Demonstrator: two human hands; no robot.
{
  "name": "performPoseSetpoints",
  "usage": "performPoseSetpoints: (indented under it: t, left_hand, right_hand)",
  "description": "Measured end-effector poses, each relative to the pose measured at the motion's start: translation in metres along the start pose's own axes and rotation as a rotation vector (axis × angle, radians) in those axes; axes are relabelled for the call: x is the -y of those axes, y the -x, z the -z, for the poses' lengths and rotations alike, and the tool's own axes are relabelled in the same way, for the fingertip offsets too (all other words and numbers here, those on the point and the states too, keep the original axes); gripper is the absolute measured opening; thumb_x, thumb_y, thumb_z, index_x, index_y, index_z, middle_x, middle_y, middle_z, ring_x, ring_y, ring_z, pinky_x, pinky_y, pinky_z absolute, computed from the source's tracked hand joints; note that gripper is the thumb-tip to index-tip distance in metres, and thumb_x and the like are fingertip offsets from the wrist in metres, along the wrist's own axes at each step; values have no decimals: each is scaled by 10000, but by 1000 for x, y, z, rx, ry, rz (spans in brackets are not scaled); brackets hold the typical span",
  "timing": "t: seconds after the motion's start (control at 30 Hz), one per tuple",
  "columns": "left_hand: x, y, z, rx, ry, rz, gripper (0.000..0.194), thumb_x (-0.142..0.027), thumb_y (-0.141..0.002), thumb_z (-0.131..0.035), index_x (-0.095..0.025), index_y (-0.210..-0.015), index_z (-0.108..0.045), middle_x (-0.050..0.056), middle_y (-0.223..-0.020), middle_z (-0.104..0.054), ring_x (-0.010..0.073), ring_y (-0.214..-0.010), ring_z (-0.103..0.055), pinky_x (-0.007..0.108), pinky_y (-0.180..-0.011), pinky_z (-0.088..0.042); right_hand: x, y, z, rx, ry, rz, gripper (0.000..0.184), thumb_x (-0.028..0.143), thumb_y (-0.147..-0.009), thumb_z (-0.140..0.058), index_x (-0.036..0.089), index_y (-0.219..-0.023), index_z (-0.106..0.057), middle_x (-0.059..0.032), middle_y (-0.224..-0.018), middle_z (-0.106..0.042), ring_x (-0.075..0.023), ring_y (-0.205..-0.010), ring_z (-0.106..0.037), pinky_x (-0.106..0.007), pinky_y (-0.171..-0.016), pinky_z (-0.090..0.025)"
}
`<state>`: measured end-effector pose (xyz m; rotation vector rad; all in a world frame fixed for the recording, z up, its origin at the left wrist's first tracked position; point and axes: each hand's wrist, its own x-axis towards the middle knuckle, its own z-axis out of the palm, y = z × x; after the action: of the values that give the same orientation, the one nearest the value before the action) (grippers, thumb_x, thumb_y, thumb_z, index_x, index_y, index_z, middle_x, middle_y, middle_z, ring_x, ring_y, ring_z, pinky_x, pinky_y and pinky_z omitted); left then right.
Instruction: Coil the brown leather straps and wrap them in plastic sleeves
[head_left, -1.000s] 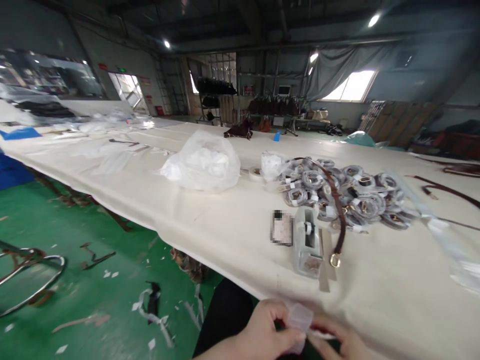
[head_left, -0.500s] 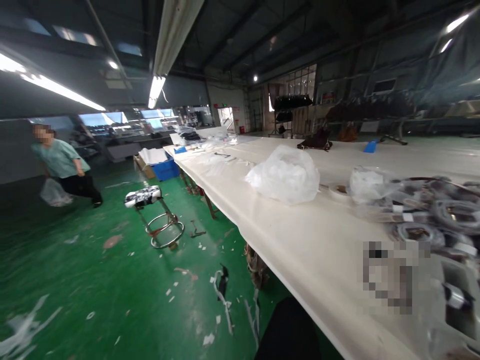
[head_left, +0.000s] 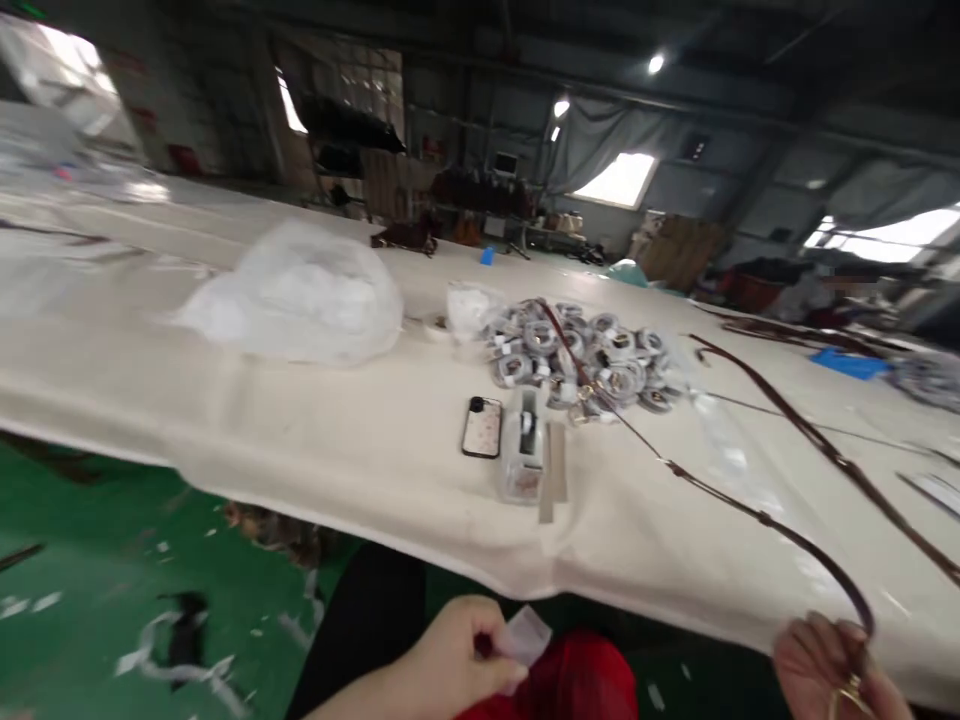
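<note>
My left hand point(head_left: 439, 655) is closed, pinching a small whitish translucent piece point(head_left: 529, 637) between thumb and fingers, low in front of the table's edge. At the lower right, my right hand point(head_left: 806, 660) grips one end of a brown leather strap point(head_left: 791, 535), beside a gold-coloured metal fitting point(head_left: 851, 690). From there the strap runs across the table to a heap of coiled, wrapped straps point(head_left: 619, 380). Another brown strap point(head_left: 817, 440) lies on the table to its right.
On the cream-covered table point(head_left: 360, 440) lie a phone point(head_left: 482, 427), a tape dispenser point(head_left: 523, 450), flat beige strips point(head_left: 555, 470), a big clear plastic bag point(head_left: 307, 300) and a blue piece point(head_left: 851, 363). Scraps litter the green floor point(head_left: 82, 540).
My view has swung right and down. Both hands have come into view, holding the small whitish piece and the strap. The person in a green top is out of view.
</note>
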<state>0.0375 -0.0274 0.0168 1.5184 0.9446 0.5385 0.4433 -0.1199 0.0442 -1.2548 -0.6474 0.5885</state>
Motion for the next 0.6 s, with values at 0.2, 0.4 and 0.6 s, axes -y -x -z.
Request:
performPoseSetpoints:
  t: [0.2,0.4,0.6]
  left_hand:
    - [-29,-15,-18,223,-4,-60,148,-252,-705,-715,-141,-628,-654,-11,-657,-602,127,-643,-525,228,-640,-390]
    - [-33,-27,-31,327,175,-183,364,-492,-686,-794,-139,-721,-712,76,-1102,-689,230,-1027,-617,306,-940,-437]
    - [-23,-18,-19,116,111,-12,338,-459,-737,-736,-124,-736,-693,8,-704,-644,136,-667,-550,230,-634,-422]
  right_hand:
    - [3,66,-18,183,169,-171,273,496,-708,-799,255,-811,-722,14,-612,-583,-131,-492,-480,-261,-457,-395]
    - [-39,132,-122,609,213,-261,142,348,-727,-812,218,-780,-796,-48,-781,-715,-237,-753,-637,-347,-721,-530]
    - [-51,139,-157,845,117,-425,217,328,-703,-814,194,-871,-787,-20,-740,-690,-190,-682,-588,-303,-694,-497]
